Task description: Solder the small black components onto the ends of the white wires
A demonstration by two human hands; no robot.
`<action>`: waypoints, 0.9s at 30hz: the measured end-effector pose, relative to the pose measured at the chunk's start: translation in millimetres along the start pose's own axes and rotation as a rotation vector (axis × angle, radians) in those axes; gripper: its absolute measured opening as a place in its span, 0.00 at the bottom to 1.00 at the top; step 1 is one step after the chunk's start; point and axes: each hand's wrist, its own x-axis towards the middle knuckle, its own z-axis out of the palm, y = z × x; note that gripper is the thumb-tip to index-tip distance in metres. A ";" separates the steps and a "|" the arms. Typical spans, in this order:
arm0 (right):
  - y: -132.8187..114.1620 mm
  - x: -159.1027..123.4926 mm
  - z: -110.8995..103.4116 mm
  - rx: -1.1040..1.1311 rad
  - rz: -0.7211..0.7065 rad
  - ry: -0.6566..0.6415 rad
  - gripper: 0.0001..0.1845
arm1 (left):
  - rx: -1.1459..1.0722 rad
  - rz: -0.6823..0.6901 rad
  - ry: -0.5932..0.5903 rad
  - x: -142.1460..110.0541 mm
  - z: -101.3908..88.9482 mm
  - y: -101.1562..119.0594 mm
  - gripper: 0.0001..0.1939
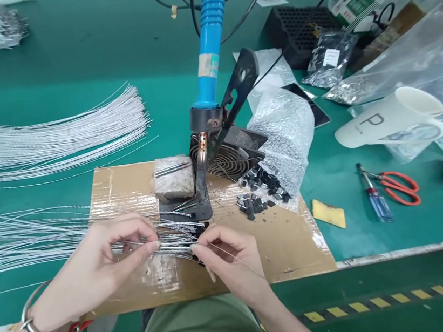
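Thin white wires point(64, 241) run in from the left over a cardboard sheet point(289, 244), and several end in small black pieces near my right hand. My left hand point(110, 251) is closed, thumb and forefinger pinching a wire above the bundle. My right hand point(233, 257) is closed too, its fingertips together at the wire ends; a fine strand trails from them across the hand. What exactly sits between the right fingertips is too small to make out. Just beyond the hands, a blue-handled soldering iron point(206, 81) is fixed tip-down, its bent metal tip over a dark plate.
A whitish block point(174, 177) and a round fan grille point(229, 159) stand by the iron. Loose black pieces point(264, 182) lie beside bubble wrap point(285, 125). Rightward are a yellow sponge point(328, 213), screwdriver point(377, 200), orange-handled scissors point(402, 187) and white mug point(386, 117). More wires point(58, 136) lie left.
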 end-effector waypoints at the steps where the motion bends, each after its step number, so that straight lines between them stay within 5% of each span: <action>1: 0.5 -0.1 -1.9 0.007 0.003 -0.005 0.14 | 0.000 0.001 -0.008 0.2 -0.8 -0.7 0.11; 9: -7.0 2.5 -12.7 -0.095 -0.153 -0.110 0.12 | 0.049 -0.053 -0.024 -5.1 4.4 -0.5 0.11; 15: -7.2 1.2 -12.9 -0.168 -0.175 -0.110 0.13 | 0.197 0.033 0.068 -11.1 34.2 13.0 0.13; 21: -0.4 -1.3 -11.4 -0.182 -0.233 -0.106 0.10 | -0.071 -0.067 -0.019 -1.3 56.6 14.2 0.13; 24: 5.2 -2.6 -11.3 -0.115 -0.204 -0.029 0.10 | -0.251 -0.129 -0.004 2.8 59.3 11.0 0.14; 27: 6.6 -0.3 -15.5 0.122 -0.115 0.184 0.12 | -0.321 -0.148 0.071 5.4 59.1 8.8 0.15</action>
